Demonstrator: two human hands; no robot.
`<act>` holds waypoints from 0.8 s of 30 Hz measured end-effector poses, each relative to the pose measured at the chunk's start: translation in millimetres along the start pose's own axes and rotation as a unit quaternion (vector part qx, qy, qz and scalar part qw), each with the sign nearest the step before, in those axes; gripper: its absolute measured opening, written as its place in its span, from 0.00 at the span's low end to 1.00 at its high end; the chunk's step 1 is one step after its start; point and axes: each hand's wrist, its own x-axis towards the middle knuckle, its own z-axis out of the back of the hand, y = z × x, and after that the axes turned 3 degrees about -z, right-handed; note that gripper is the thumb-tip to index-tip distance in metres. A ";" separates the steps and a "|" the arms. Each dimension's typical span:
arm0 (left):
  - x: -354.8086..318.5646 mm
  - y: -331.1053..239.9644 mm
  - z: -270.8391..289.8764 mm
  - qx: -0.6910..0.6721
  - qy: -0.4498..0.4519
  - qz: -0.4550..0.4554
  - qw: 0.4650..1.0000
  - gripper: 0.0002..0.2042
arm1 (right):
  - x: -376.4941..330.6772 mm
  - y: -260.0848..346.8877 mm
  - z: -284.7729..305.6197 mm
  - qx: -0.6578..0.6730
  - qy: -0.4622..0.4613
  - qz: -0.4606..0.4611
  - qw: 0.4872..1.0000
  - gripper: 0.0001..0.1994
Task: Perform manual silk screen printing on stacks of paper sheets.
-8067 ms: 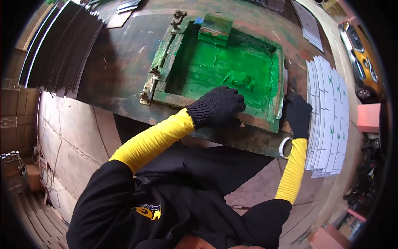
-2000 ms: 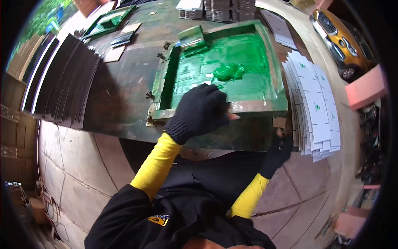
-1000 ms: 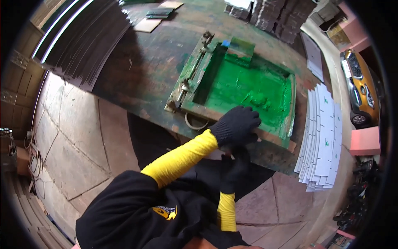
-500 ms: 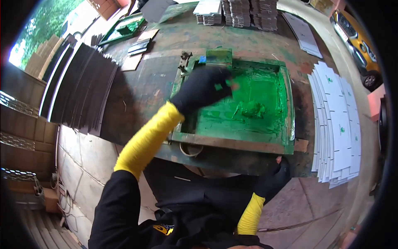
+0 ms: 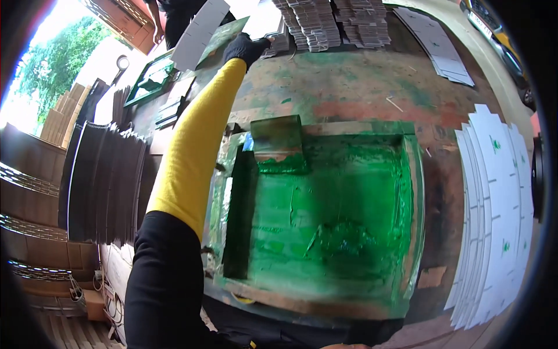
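Overhead, from the head camera: my left hand [image 5: 245, 47], in a black glove over a yellow sleeve, is stretched far across the table [image 5: 372, 87], fingers closed on the near edge of a flat sheet [image 5: 208, 29] that is lifted and tilted off the surface, a grip that probably keeps the glove off its face. My right hand is out of frame, so I cannot tell its state. Below the arm lies the green-inked screen frame [image 5: 325, 215], flat on the table, with a squeegee [image 5: 278, 136] resting at its far-left corner, likely parked clear of the mesh. White printed sheets [image 5: 500, 198] lie fanned along the right, overlapped presumably so the marks stay exposed. Dark blank sheets [image 5: 107, 180] lean in a row at left. Bundled stacks [image 5: 337, 23] sit at the far edge.
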 end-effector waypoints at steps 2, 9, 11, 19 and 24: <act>18.6 -3.1 -14.2 0.014 -0.005 0.042 0.999 0.46 | 4.3 7.7 -9.6 -0.023 0.002 0.023 0.999 0.17; 46.5 5.6 -44.6 0.020 0.001 0.057 0.998 0.39 | -10.0 39.2 -21.1 -0.103 0.004 0.091 0.991 0.17; 47.1 8.1 -48.1 0.013 -0.029 0.048 0.998 0.38 | -14.1 47.5 -24.4 -0.121 0.009 0.111 0.986 0.17; 36.2 9.7 -34.1 0.044 -0.031 -0.011 0.999 0.35 | -24.5 72.7 -47.5 -0.179 0.027 0.207 0.961 0.17; 34.8 43.9 -15.2 0.084 -0.092 -0.067 0.990 0.32 | -31.4 80.9 -63.9 -0.209 0.046 0.255 0.943 0.17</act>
